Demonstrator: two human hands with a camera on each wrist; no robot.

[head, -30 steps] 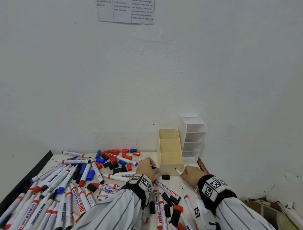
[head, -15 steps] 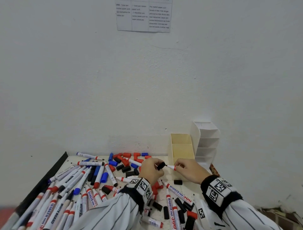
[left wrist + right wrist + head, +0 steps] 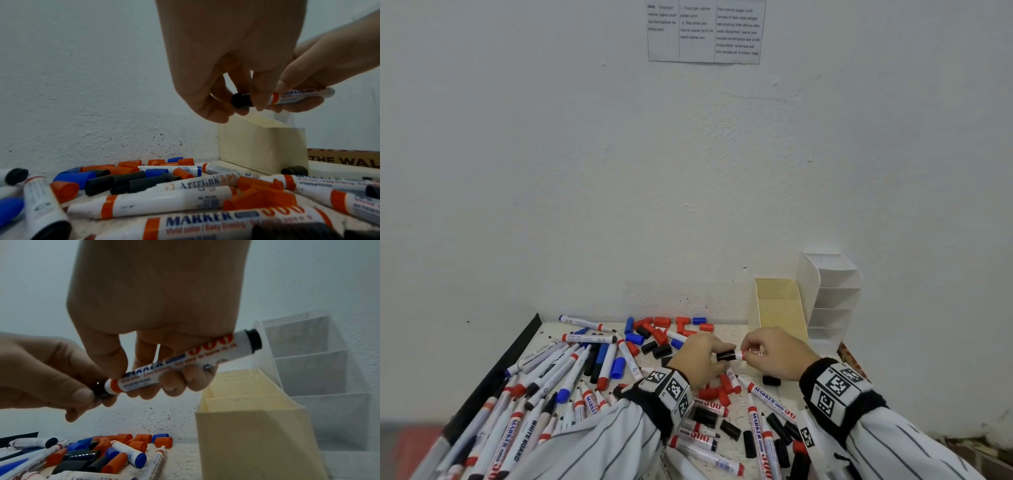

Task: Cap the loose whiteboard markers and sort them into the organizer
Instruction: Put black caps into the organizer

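My left hand (image 3: 700,356) pinches a black cap (image 3: 726,356) (image 3: 241,100) (image 3: 100,393) seated on the tip end of a white marker (image 3: 751,354) (image 3: 298,96) (image 3: 176,363) with an orange band. My right hand (image 3: 774,353) grips that marker's barrel, held level above the table. The cream organizer (image 3: 780,308) (image 3: 261,144) (image 3: 252,426) stands just behind my hands, with a white tiered organizer (image 3: 832,298) (image 3: 320,369) to its right. Both look empty from here.
Many loose markers (image 3: 551,373) lie across the left and front of the table. Loose red, blue and black caps (image 3: 661,334) (image 3: 127,180) (image 3: 115,451) are heaped near the wall. A single black cap (image 3: 771,380) lies under my right hand. The wall is close behind.
My hands lifted off the table and came together. The black cap in my left hand went from apart to seated on the marker's tip. The view tilted up slightly.
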